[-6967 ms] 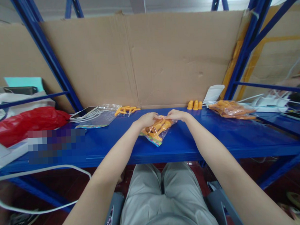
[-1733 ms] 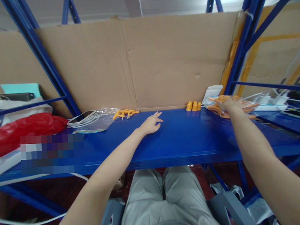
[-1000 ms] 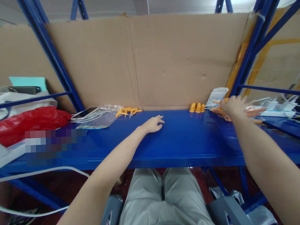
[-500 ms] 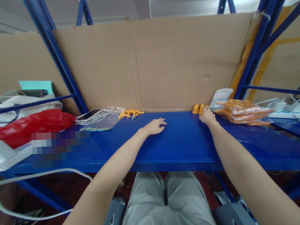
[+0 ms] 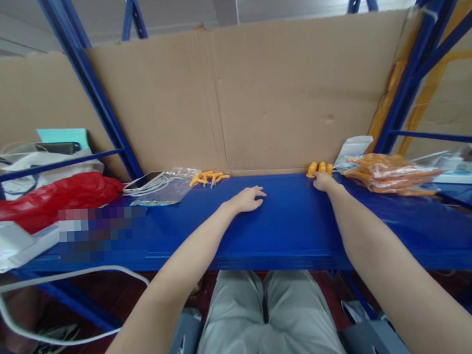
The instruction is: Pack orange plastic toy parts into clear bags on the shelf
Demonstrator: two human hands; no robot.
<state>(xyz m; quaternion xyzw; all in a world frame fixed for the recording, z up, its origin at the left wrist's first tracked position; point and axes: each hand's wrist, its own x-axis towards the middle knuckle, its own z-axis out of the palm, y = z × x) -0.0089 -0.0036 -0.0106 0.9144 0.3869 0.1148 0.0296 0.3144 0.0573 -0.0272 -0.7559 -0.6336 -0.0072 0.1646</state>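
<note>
My left hand (image 5: pixel 249 199) rests palm down on the blue shelf top, holding nothing, its fingers stretched and somewhat apart. At the back right, my right hand (image 5: pixel 324 182) reaches to three small, upright orange pieces with rounded tops. Its fingertips are at the base of the leftmost orange piece (image 5: pixel 311 169); whether they grip it is unclear because the fingers are partly hidden. The rightmost orange piece (image 5: pixel 329 168) stands just behind the hand. Left of the middle, against the cardboard, lie several orange pieces with small metal clasps (image 5: pixel 208 178).
Orange items in clear plastic bags (image 5: pixel 390 174) lie right of my right hand. To the left are a phone (image 5: pixel 145 181), a white cable (image 5: pixel 152 188) and a red plastic bag (image 5: pixel 60 197). Cardboard (image 5: pixel 275 92) closes off the back between blue posts.
My right hand has shifted slightly, uncovering the rightmost of the three upright orange pieces. My left hand keeps its place on the shelf. The whole view has moved a little.
</note>
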